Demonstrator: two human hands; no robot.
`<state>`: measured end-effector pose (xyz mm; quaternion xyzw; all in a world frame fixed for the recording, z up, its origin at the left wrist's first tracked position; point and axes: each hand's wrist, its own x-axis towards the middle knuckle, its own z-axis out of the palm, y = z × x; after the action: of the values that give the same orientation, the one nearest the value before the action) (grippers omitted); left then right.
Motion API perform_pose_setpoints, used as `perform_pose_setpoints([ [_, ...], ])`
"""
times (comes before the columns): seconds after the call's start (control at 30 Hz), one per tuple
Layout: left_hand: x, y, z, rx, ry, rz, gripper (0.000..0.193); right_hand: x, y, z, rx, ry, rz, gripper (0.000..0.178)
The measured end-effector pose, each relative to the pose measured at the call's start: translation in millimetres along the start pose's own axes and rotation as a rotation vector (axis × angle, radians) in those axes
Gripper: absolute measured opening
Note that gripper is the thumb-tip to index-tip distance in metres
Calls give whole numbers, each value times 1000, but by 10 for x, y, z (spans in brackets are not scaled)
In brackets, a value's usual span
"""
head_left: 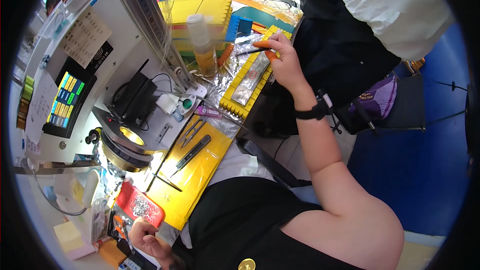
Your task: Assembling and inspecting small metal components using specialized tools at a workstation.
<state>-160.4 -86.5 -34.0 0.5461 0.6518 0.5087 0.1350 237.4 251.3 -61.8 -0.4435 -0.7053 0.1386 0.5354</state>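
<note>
My right hand (285, 62) is raised at the far right of the bench, with orange covers on its fingertips. It pinches a slim black pen-like tool (253, 51) above a yellow notched tray (235, 95); the tool's exact kind is unclear. Small clear bags (243, 93) lie in that tray. At the lower left, my left hand (146, 240) is curled closed beside the corner of a red tray (157, 216) of small shiny pieces. What it holds, if anything, is hidden. Tweezers (192, 132) and a dark-handled pointed tool (192, 155) lie on a yellow mat (207, 142).
A round lit device (125, 150) and a black box-shaped device (134, 95) stand left of the mat. A metal upright (145, 15) rises behind them near a screen (66, 100). Clear bottles (205, 52) stand by the yellow tray. A person in dark clothing (335, 45) sits to the right.
</note>
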Motion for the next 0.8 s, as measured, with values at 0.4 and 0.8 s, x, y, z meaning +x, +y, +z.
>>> perform_pose_setpoints([
  [0.4, 108, 107, 33, 36, -130, -8, 70, 505, 518, 538, -510, -696, 63, 34],
  [0.8, 455, 966, -10, -176, -291, 211, 54, 438, -922, -18, 227, 152, 5, 14],
])
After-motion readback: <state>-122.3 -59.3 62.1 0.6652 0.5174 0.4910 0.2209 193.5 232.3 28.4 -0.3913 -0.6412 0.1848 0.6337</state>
